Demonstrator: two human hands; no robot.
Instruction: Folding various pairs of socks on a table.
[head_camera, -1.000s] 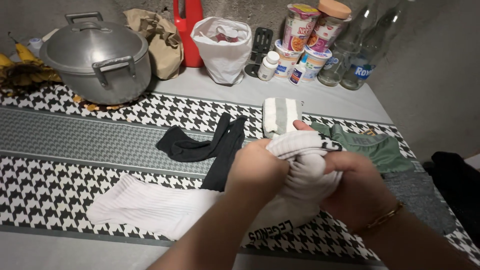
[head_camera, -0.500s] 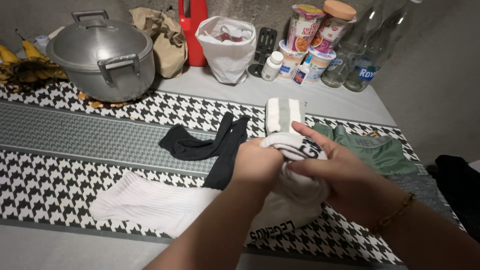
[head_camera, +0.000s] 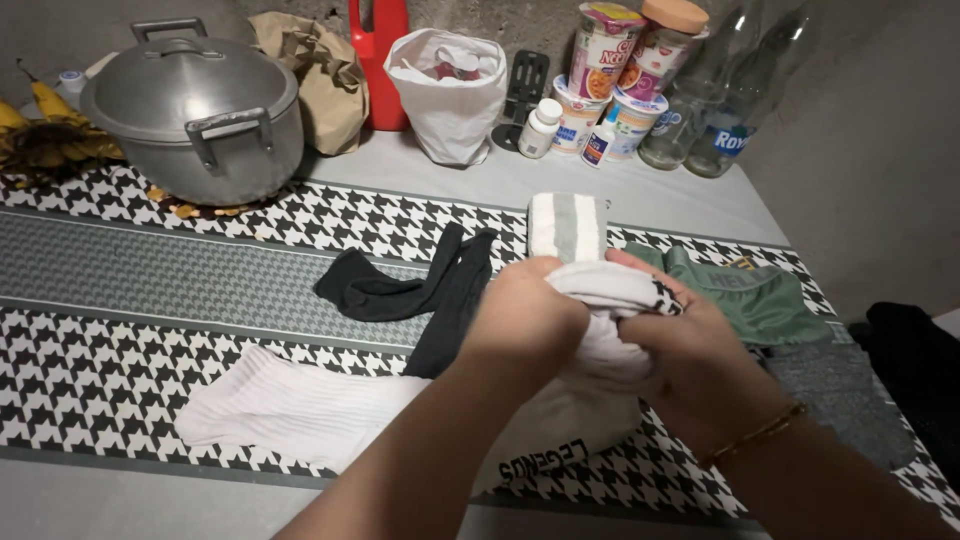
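Both hands closed on a white sock (head_camera: 610, 330) at centre right of the frame: left hand (head_camera: 525, 320) fisted around its rolled top from the left, right hand (head_camera: 690, 355) pinching the cuff from the right. Long axis running down-left toward the lower left, the free end lying flat on the counter (head_camera: 150, 270). Black socks (head_camera: 420, 295) just behind the left hand; striped folded sock (head_camera: 565, 225) above.
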